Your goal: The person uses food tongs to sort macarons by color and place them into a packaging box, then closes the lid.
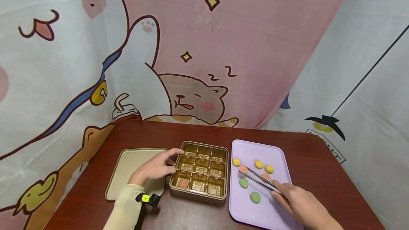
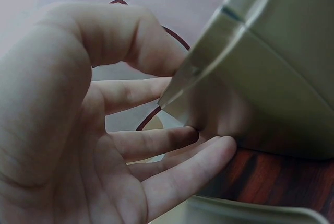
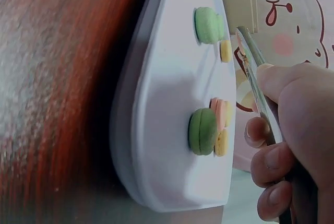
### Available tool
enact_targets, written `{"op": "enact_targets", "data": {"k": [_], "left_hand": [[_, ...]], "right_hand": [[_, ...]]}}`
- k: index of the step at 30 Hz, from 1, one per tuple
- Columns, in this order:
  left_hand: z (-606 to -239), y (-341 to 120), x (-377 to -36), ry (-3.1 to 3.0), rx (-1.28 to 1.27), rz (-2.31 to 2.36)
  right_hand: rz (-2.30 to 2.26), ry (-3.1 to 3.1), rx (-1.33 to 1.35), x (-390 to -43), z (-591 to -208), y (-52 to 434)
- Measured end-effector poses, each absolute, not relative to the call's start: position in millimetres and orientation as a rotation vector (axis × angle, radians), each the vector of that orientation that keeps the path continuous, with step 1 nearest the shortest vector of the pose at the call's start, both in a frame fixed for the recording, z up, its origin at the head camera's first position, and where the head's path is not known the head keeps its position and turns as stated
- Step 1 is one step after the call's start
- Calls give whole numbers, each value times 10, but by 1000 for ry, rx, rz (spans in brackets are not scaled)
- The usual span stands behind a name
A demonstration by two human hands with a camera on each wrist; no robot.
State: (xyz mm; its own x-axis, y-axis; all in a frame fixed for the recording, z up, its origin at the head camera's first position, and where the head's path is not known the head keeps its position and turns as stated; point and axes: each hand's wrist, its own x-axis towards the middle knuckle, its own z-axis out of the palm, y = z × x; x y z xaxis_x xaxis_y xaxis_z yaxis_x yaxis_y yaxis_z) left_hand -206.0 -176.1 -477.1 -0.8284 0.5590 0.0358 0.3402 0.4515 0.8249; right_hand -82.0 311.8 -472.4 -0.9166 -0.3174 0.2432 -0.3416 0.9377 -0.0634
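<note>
With my right hand [image 1: 298, 201] I grip metal tongs [image 1: 260, 180] over the lavender tray [image 1: 255, 146]. A pink macaron [image 1: 243, 169] is at the tong tips, apparently between them. My left hand [image 1: 156, 166] touches the left side of the gold box [image 1: 198, 197], thumb and fingers spread along its rim and wall. The box is divided into compartments, and another pink macaron [image 1: 183, 183] sits in the front left one. On the tray lie three yellow macarons [image 1: 258, 164], two green macarons [image 1: 255, 197] and a pink macaron [image 1: 266, 177] partly behind the tongs.
A flat gold lid [image 1: 127, 166] lies on the dark red wooden table [image 1: 153, 130], left of the box and partly beneath my left arm. A printed cloth [image 1: 255, 45] with cartoon cats hangs behind the table. A band with a small device [image 1: 147, 198] circles my left wrist.
</note>
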Motion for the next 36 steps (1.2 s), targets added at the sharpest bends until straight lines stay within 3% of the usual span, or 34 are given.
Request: {"op": "enact_targets", "data": {"k": [13, 24, 36], "left_hand": [[-4781, -1792, -2046, 2479, 767, 1307], [-4781, -1786, -2048, 2467, 768, 1324], [-4781, -1773, -2062, 2463, 763, 1326]], "right_hand": [[215, -3005, 421, -818, -4538, 2898], [214, -2538, 765, -927, -4575, 2760], [229, -2523, 860, -1045, -4555, 2524]]}}
